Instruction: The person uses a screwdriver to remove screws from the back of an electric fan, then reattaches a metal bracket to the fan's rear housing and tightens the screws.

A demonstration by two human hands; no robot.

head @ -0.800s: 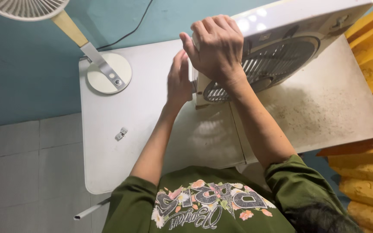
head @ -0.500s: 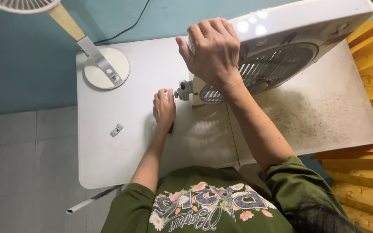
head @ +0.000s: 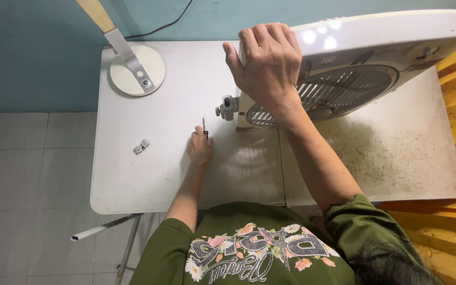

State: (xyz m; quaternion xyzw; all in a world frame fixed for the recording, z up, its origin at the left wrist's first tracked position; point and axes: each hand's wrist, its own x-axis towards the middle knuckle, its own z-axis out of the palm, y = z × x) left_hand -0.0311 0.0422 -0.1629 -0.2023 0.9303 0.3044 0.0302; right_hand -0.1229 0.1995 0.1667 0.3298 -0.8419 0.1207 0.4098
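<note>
The step in hand looks like picking up a tool while the box fan (head: 365,68) is steadied: the right hand (head: 268,66) lies spread over the near left corner of the fan's white housing, its fingers (head: 262,39) curled over the top edge and gripping it, so that the fan stands tilted on the counter (head: 149,169). The left hand (head: 200,149) rests low on the counter just in front of the fan, its fingers closing around the handle end of a small dark screwdriver (head: 205,126), whose thin shaft points away from the person toward the fan; how firm that grip is cannot be told, since the hand covers most of the tool. A next move would call for lifting the screwdriver cleanly and keeping the fan from slipping, as only one hand bears on it. The fan is square, off-white, with a grey round grille of curved slats facing the person and glare on its upper face; a small grey knob (head: 227,107) juts from its left side. Well to the left lie a tiny grey clip (head: 141,147) and, farther back, the round white base of a lamp (head: 136,70). Dusty specks cover the counter's right part.
</note>
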